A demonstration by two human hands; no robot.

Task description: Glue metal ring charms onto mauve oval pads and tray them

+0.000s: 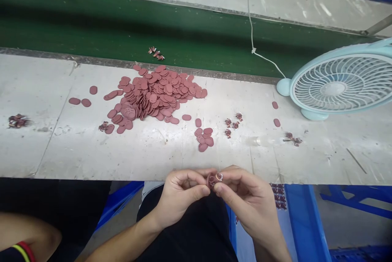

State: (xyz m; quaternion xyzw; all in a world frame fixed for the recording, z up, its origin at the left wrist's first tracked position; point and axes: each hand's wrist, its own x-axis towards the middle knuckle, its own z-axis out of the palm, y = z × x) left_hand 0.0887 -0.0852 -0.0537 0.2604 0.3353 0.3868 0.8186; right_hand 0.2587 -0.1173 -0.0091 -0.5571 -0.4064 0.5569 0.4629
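Observation:
My left hand (180,198) pinches a reddish-brown oval disc (210,181) between thumb and fingers, just in front of the table's near edge. From the other side, my right hand (252,202) grips a small dark-red part with shiny metal prongs (219,177), held against the disc. Fingertips hide how far the two are joined. A small cluster of the same oval discs (203,139) lies on the table beyond my hands. Several loose pronged parts (235,124) sit to the right of that cluster.
A large heap of discs (153,94) covers the table's middle. A pale blue fan (339,86) stands at right, its white cord (251,29) crossing the green belt (101,29). Below right is a blue tray (306,221). Another person's arm (27,235) shows at lower left.

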